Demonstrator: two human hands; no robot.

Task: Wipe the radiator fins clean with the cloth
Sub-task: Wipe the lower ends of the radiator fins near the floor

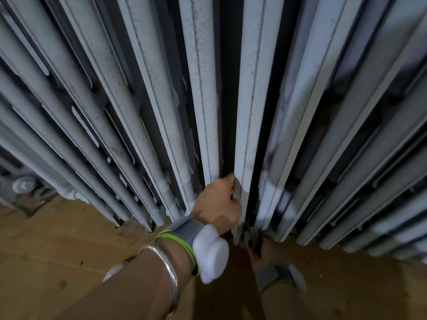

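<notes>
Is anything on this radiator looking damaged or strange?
Nothing looks broken or bent. The centre fin is rough with dark specks, and the fins to its right show uneven whitish patches near the bottom.

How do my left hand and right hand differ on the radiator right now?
The left hand grips the edge of a fin, higher up; the right hand is down at the fins' foot. The left hand is lit, the right hand shadowed, its fingers hidden. A silver bangle sits behind the left hand only. Both wrists wear grey bands.
</notes>
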